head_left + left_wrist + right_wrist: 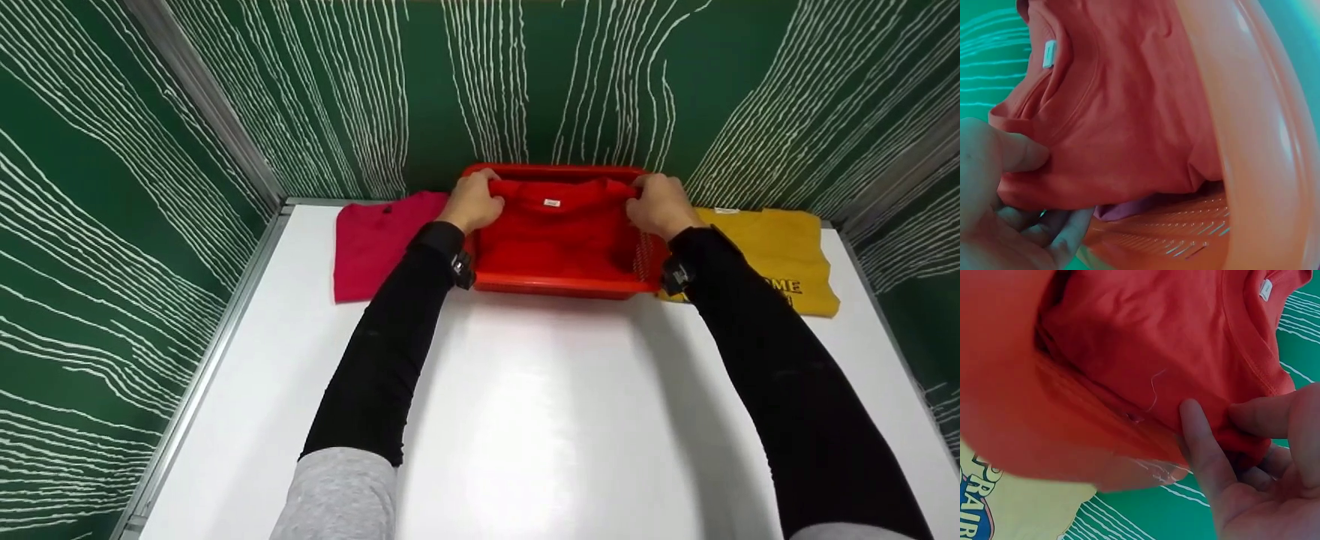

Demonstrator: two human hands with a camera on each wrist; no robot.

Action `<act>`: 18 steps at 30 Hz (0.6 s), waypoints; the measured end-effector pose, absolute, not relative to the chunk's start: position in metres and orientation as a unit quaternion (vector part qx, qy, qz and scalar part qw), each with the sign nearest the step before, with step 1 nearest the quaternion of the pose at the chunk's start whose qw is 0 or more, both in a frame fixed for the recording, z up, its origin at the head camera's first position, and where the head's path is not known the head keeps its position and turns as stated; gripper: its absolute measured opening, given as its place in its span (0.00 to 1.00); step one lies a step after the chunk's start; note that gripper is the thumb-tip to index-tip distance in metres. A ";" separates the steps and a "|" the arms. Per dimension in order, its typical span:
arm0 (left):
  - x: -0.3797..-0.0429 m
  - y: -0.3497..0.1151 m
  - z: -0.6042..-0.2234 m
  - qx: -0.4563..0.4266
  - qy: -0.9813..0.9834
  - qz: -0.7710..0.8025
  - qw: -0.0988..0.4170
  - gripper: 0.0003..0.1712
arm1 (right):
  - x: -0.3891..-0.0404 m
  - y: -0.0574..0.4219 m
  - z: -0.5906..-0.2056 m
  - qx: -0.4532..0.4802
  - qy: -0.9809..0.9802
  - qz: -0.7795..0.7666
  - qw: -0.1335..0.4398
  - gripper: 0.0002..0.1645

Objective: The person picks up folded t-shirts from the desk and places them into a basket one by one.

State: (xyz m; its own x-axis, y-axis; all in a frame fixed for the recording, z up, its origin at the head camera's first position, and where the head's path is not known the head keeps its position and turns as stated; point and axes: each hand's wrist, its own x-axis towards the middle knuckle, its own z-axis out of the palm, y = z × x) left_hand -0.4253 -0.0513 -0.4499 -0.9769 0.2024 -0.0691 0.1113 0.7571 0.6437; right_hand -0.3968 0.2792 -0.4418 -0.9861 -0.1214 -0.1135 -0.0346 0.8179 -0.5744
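A folded red T-shirt (pixel 555 232) with a white neck label lies partly inside a red plastic basket (pixel 562 283). My left hand (pixel 474 201) pinches the shirt's left shoulder, thumb on top and fingers beneath, as the left wrist view shows. At the opposite shoulder, my right hand (pixel 661 204) grips the fabric between thumb and fingers. The collar edge is raised near the basket's back rim, while the lower part sits down in the basket. Below the red shirt, a strip of purplish cloth (pixel 1129 209) shows in the left wrist view.
To the left of the basket lies a folded pink shirt (pixel 375 244), partly behind the left forearm. A folded yellow shirt (pixel 787 247) with printed lettering lies to the right. The white table (pixel 525 420) meets green, white-streaked walls (pixel 427 90) at the back and sides.
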 end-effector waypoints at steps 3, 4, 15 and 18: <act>-0.426 -0.048 -0.451 0.068 0.936 0.339 0.059 0.24 | -0.397 0.276 -0.444 -0.041 0.956 -0.285 0.048 0.30; -0.426 -0.047 -0.451 0.063 0.937 0.338 0.056 0.24 | -0.397 0.275 -0.445 -0.041 0.957 -0.284 0.038 0.30; -0.430 -0.037 -0.460 0.034 0.942 0.332 0.025 0.26 | -0.400 0.261 -0.453 -0.015 0.960 -0.279 -0.029 0.22; -0.432 -0.035 -0.462 0.016 0.938 0.347 0.010 0.22 | -0.402 0.260 -0.455 -0.011 0.957 -0.285 -0.044 0.23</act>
